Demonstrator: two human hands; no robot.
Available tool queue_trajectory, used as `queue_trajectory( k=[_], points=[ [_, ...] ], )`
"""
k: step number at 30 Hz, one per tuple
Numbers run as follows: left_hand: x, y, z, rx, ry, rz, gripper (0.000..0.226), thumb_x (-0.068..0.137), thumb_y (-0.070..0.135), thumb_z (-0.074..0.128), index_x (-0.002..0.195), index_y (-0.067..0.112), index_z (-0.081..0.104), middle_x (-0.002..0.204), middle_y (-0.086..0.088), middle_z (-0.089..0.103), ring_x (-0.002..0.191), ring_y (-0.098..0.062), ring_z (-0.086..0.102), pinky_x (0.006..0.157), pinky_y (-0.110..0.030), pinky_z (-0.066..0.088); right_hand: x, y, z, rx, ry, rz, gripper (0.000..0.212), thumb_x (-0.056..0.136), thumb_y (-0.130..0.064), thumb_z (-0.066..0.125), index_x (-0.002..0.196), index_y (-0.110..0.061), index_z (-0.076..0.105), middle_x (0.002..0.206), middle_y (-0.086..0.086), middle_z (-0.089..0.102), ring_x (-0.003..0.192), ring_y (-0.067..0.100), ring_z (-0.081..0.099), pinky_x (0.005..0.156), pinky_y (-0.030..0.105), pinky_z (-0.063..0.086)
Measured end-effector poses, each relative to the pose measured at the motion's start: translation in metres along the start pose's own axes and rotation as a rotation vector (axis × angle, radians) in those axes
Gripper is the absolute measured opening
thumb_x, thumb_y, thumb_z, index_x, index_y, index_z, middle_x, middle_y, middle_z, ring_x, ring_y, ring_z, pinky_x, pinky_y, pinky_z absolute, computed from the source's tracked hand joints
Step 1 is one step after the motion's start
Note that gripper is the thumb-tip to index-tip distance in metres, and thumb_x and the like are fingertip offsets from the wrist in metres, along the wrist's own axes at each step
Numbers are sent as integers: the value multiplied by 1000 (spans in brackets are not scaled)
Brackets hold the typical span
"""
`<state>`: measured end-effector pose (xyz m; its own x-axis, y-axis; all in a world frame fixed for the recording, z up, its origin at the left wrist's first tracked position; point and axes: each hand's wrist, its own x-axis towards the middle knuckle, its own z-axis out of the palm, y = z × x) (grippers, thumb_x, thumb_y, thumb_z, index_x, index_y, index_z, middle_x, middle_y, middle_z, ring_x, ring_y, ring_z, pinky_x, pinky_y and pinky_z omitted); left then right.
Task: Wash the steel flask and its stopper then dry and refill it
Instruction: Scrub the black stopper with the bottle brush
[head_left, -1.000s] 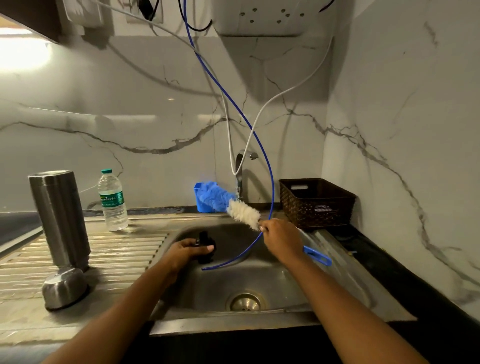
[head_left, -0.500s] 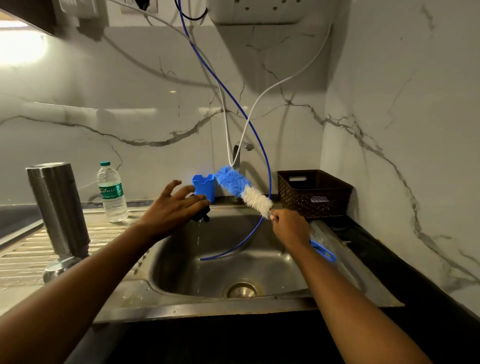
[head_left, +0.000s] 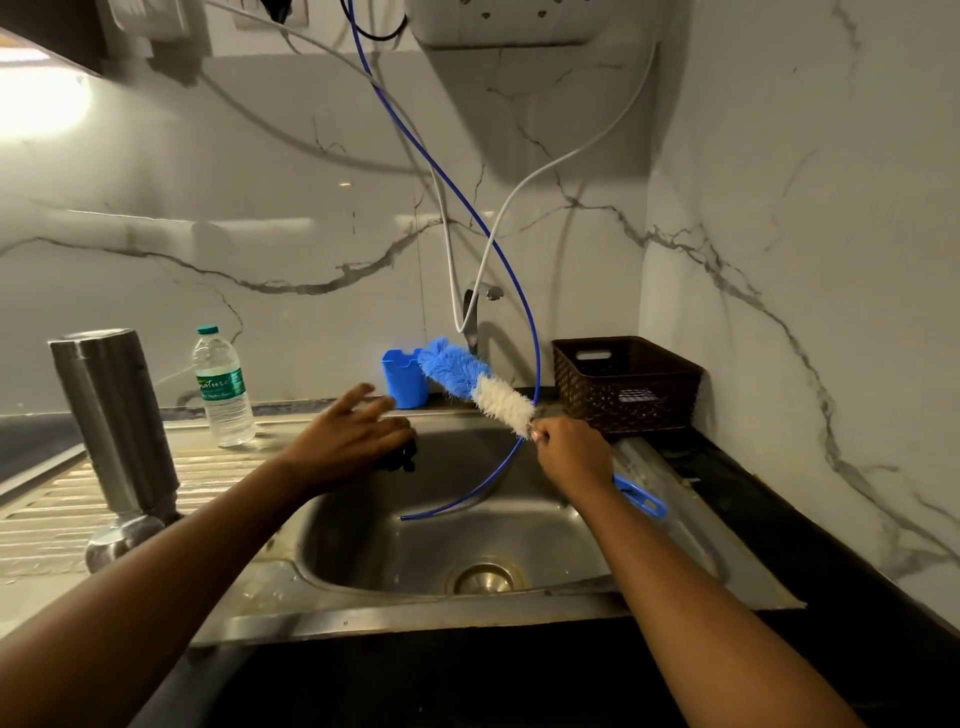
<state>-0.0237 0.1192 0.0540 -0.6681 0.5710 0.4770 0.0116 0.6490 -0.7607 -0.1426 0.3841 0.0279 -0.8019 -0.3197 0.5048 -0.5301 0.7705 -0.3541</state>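
- My right hand (head_left: 571, 452) is clenched round the stem of the bottle brush (head_left: 478, 387), gripping it just below the bristles, above the back right part of the sink (head_left: 415, 551).
- The brush slants up and to the left from my fist. The white bristles are next to my knuckles and the blue bristles are at the tip, which reaches over the sink's back rim. Its blue looped handle sticks out behind my wrist, over the sink's right edge.
- My left hand (head_left: 353, 441) is at the sink's back left corner, palm down. The fingers I can see are spread and nearly straight.
- The black stopper (head_left: 402, 460) shows from under that hand and touches it. Most of it is hidden, so I cannot tell whether I am pinching it or my hand only lies on it.
- The steel flask (head_left: 119, 421) stands upright on the ribbed drainboard (head_left: 52, 509) left of the sink, well apart from both hands, with a domed steel cup (head_left: 122, 540) at its foot.
- A plastic water bottle (head_left: 223, 387) stands at the back of the drainboard, between the flask and the sink.
- A blue holder (head_left: 402, 376) sits at the sink's back rim, just beside the brush tip.
- The tap (head_left: 475, 312) rises behind the sink. A thin blue tube (head_left: 535, 353) curves down past it, and its free end hangs in the basin.
- A brown basket (head_left: 623, 384) sits on the dark counter (head_left: 779, 519), by the sink's back right corner.
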Motion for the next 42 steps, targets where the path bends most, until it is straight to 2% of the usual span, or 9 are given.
queue_trajectory(
  k=[3,6,10,12,14,18,27,35,42],
  points=[
    [-2,-5,-9,-95,-77,-300,60,50,43,89,103,25,67,103,2,70,98,-28,64,91,-41,27,0,0,0,4,-12,0,23,97,-22,45,105,-19,67,97,5,68,86,21,62,70,31,50],
    [-11,-5,-20,-268,-219,-562,65,57,57,82,114,29,65,112,3,63,107,-23,55,90,-38,27,-4,-5,-2,9,-24,0,25,98,-23,45,113,-21,65,101,5,68,90,21,62,71,29,47],
    [-27,-9,-42,-879,-137,-1218,63,59,58,81,113,28,64,103,6,62,100,-20,57,91,-40,41,-14,-16,-5,36,-82,26,25,98,-26,46,110,-20,66,104,6,66,93,22,60,68,27,40],
    [-40,-17,-53,-1204,-62,-1402,55,65,42,83,112,18,65,100,1,65,98,-20,59,89,-36,42,-17,-22,-3,128,-133,42,23,96,-26,49,104,-18,69,103,8,67,92,25,60,70,28,42],
    [-63,-29,-63,-1277,-76,-1445,47,70,30,81,110,10,66,99,-2,67,99,-19,60,88,-32,41,-20,-28,3,229,-184,43,22,94,-25,51,102,-17,70,102,10,68,91,26,61,74,31,45],
    [-115,-52,-87,-1206,-121,-1520,39,67,29,83,100,15,70,96,-11,72,95,-23,65,86,-35,49,-25,-37,8,223,-248,7,24,96,-24,49,111,-18,67,106,9,67,94,25,60,71,26,39],
    [-196,-72,-116,-1072,-104,-1674,45,75,26,78,114,10,64,100,-12,64,80,-17,53,78,-37,40,-34,-50,12,114,-285,-53,29,98,-21,46,122,-16,61,113,8,66,99,21,60,72,24,39],
    [-238,-56,-105,-908,-189,-1818,51,62,20,88,106,5,67,99,-17,69,91,-28,61,76,-32,41,-36,-48,14,80,-306,-100,27,97,-21,49,119,-19,64,104,8,68,92,21,61,70,27,42],
    [-236,-41,-98,-874,-333,-1786,64,71,23,83,127,9,56,120,-16,64,109,-30,58,87,-36,42,-38,-48,14,80,-302,-129,28,96,-21,50,120,-18,63,100,7,69,77,13,53,57,22,35]
  ],
)
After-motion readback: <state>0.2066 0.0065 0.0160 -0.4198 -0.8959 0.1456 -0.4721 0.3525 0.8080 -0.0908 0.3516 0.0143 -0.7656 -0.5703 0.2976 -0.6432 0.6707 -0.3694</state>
